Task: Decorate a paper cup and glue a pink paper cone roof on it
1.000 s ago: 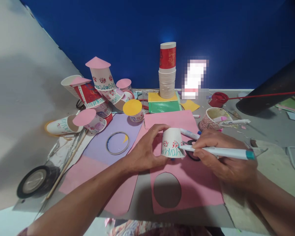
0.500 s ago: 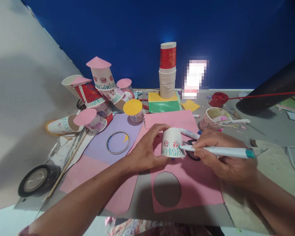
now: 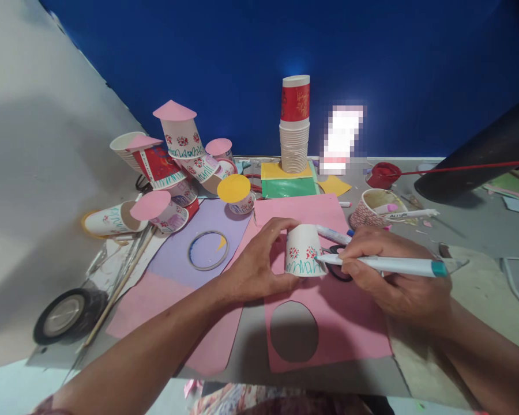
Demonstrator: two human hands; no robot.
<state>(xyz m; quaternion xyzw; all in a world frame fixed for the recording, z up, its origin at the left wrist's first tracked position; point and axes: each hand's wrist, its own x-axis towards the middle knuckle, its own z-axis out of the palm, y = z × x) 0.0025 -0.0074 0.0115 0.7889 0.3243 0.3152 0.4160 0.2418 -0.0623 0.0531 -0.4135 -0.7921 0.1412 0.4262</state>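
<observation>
My left hand (image 3: 263,259) grips a white paper cup (image 3: 301,237) between thumb and fingers. The cup is upside down, its rim at the bottom, with red flower dots and wavy green lines drawn on its side. In my right hand (image 3: 393,276) a white marker with a green end (image 3: 384,265) is pinched. Its tip is at the cup's lower right side, by the green lines; whether it touches I cannot tell. Behind the cup lie another marker (image 3: 335,235) and black-handled scissors (image 3: 339,271), partly hidden. Under both hands is pink paper (image 3: 350,346) with a round hole cut out.
Decorated cups with pink paper cones (image 3: 175,110) are piled at the left. A tall cup stack (image 3: 294,144) stands at the back. To the right are a patterned cup holding markers (image 3: 367,210) and a red tape roll (image 3: 383,174). Purple paper (image 3: 168,259) carries a ring (image 3: 207,266).
The cup has shifted very slightly to the right in my left hand. The marker's tip stays near the same spot on the cup's side.
</observation>
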